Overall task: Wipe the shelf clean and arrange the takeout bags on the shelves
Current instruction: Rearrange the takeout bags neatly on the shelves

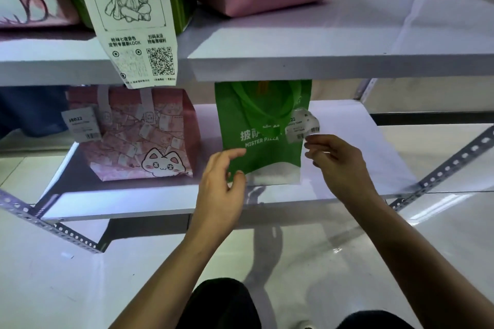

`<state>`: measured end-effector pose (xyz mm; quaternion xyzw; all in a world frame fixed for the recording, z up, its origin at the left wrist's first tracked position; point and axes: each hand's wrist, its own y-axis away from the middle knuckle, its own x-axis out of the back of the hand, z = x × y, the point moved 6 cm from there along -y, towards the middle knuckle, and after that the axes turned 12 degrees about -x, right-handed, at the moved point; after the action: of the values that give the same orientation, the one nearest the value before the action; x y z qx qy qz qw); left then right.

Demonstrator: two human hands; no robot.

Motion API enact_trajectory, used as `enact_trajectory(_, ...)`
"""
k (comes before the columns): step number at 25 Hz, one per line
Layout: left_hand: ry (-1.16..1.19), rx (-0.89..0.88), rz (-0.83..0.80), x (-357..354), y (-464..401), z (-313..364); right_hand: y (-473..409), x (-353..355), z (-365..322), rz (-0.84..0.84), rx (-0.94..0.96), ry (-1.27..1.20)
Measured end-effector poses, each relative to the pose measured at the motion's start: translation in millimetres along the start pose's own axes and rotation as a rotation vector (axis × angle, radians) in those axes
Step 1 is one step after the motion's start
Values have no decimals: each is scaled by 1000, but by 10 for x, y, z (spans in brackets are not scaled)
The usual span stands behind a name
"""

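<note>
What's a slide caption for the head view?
Both hands, left hand and right hand, at the green Mister Pizza bag beside the pink cat bag on the lower shelf.

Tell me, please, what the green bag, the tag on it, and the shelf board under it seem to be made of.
Green bag: likely non-woven fabric, matte, with soft folds and sewn strap handles.
Tag: seems to be thin paper, white with printed barcodes and curled edges.
Shelf board: smooth white panel, slightly glossy; perhaps laminated wood or coated metal, I cannot tell which.
</note>
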<state>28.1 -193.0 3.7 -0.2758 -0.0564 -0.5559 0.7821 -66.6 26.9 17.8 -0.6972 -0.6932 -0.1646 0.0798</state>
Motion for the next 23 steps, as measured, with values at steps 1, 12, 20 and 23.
enact_trajectory(1,10,-47,-18,16,-8,187,113,27,-174,-34,52,-12)
enact_trajectory(12,42,-375,123,528,-672,1834,434,515,-2191,-16,457,-244)
enact_trajectory(20,-82,-67,205,492,-1307,1888,-1209,666,-2424,201,92,-166)
enact_trajectory(23,-90,2,194,467,-1393,1792,-1462,618,-2365,158,55,-133)
